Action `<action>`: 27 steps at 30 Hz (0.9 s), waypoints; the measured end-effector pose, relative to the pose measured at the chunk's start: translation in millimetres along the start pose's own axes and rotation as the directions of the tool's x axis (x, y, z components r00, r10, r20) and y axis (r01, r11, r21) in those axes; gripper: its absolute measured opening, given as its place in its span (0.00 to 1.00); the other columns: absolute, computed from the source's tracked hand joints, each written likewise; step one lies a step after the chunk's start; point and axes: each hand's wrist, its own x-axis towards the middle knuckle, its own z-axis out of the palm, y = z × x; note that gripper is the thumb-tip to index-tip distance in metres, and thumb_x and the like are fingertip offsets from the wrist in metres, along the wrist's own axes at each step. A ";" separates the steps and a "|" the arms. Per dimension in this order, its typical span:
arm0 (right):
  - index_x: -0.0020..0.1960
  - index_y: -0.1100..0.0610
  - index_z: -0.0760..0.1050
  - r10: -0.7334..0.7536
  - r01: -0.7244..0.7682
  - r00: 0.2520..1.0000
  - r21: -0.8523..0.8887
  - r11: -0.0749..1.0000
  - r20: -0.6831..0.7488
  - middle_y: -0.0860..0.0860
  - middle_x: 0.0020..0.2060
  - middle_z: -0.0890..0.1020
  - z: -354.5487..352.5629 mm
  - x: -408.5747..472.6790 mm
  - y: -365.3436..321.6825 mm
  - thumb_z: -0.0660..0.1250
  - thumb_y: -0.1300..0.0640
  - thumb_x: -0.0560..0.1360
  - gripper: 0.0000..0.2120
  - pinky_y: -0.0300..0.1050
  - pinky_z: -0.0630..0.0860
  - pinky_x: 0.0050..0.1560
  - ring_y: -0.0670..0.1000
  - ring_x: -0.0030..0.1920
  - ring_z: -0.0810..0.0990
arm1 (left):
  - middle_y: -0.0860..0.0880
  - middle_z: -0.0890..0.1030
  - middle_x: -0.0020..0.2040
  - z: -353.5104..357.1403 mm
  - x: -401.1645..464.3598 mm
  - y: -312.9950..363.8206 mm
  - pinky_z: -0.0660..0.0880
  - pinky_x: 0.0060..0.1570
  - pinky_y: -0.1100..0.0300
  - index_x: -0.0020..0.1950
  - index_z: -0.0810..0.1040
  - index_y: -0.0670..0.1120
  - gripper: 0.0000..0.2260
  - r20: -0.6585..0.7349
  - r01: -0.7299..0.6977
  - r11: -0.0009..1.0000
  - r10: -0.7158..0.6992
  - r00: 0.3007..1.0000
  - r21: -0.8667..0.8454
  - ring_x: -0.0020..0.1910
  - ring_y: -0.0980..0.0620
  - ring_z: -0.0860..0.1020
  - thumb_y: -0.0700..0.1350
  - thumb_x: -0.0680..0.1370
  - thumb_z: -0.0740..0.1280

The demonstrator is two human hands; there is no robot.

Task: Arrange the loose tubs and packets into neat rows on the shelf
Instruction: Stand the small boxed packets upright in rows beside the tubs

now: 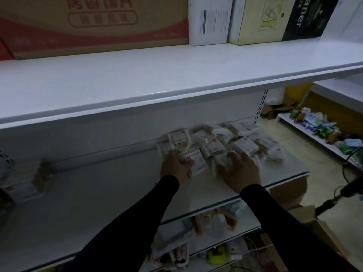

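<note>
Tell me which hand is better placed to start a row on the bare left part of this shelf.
Probably the left hand: it already grips a packet and sits nearest the bare shelf stretch. The right hand rests on the loose pile, farther right.

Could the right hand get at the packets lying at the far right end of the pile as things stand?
Probably yes. The right hand already rests at the pile's near edge, and the far-right packets lie loose on the open shelf just beyond it, with nothing standing between.

Packet pile (220, 144) blurred, labels unreadable
</note>
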 end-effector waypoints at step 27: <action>0.65 0.54 0.73 -0.075 0.098 0.993 0.288 0.953 -0.088 0.54 0.64 0.74 2.6 -31.2 -38.5 0.61 0.40 0.77 0.24 0.44 0.70 0.55 0.57 0.61 0.74 | 0.36 0.80 0.58 -48.2 -3.4 -42.1 0.79 0.49 0.46 0.64 0.73 0.38 0.17 0.478 0.374 0.728 -0.073 0.876 -0.574 0.48 0.42 0.81 0.37 0.76 0.69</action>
